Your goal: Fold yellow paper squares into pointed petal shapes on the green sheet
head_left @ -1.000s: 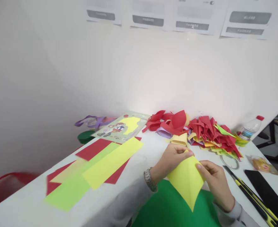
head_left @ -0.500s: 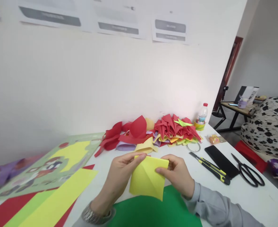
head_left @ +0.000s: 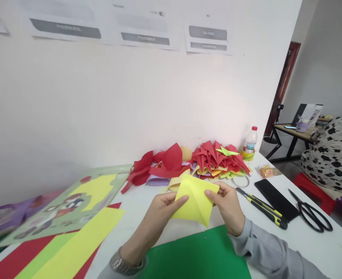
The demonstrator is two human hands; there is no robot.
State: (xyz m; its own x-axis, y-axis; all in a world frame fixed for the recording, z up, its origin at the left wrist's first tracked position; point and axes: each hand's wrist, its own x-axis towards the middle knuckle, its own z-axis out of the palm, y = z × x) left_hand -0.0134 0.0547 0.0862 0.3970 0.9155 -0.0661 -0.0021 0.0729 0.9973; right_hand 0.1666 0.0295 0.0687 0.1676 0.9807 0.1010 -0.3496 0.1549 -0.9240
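Observation:
A yellow square of folded paper [head_left: 194, 199], with crease lines across its face, is held up tilted above the table. My left hand [head_left: 166, 211] pinches its left edge, thumb in front and the other fingers behind. On the opposite side my right hand [head_left: 227, 203] grips the upper right corner, its thumb pressed on the front. Beneath the paper lies a green sheet [head_left: 196, 255] on the white table.
Red folded paper pieces [head_left: 210, 157] and red curved shapes [head_left: 171, 159] lie along the wall. At right are two yellow-black utility knives [head_left: 263, 209], a black slab [head_left: 277, 199], scissors [head_left: 310, 213] and a bottle [head_left: 250, 141]. Coloured paper strips [head_left: 80, 244] and a printed board [head_left: 101, 193] lie left.
The yellow paper has been raised and turned, its top edge now slanting down to the right. My left hand has slid from the top edge to the left side.

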